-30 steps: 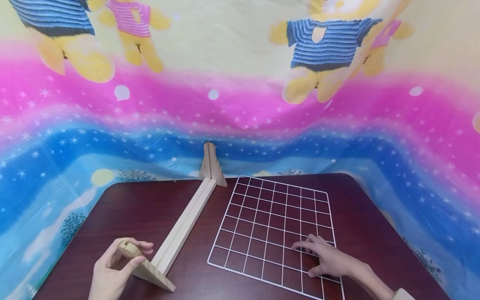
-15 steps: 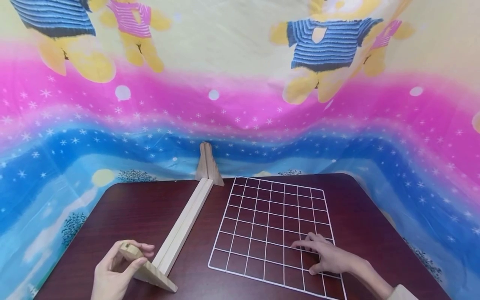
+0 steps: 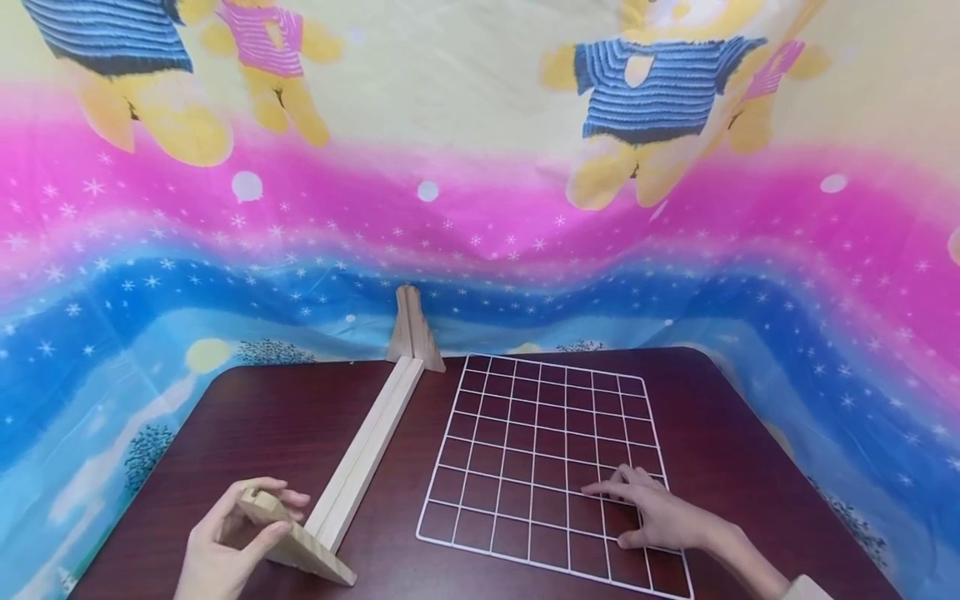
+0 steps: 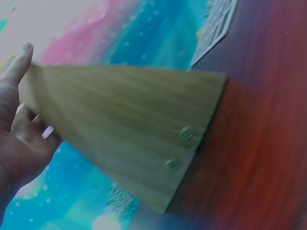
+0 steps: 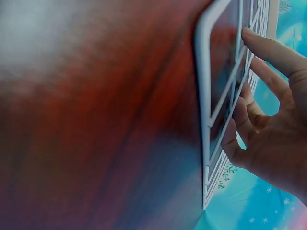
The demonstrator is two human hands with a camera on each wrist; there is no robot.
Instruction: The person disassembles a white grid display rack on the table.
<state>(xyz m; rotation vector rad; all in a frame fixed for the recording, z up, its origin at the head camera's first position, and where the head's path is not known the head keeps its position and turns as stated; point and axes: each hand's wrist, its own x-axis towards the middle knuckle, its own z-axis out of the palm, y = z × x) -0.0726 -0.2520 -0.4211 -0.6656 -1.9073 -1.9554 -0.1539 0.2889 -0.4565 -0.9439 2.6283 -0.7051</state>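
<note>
My left hand (image 3: pixel 225 542) pinches the narrow top of the near wooden end piece (image 3: pixel 318 557) of a wooden stand, thumb on one side and fingers on the other. In the left wrist view that end piece (image 4: pixel 129 120) is a flaring board with two screws near its wide edge. A pale grooved bar (image 3: pixel 367 450) links it to the far upright end piece (image 3: pixel 411 329). To the right, a white wire grid panel (image 3: pixel 532 459) lies flat on the table. Spread, slightly bent fingers of my right hand (image 3: pixel 660 512) rest on its right side, without gripping it.
Everything sits on a dark red-brown table (image 3: pixel 292 425). A cloth curtain (image 3: pixel 480 208) printed with bears hangs behind and around the table's edges. A strip of table separates the bar from the grid.
The stand's far end has swung slightly left while the near end barely moved. The grid has turned a little, its far edge shifting left. Both hands stay almost in place.
</note>
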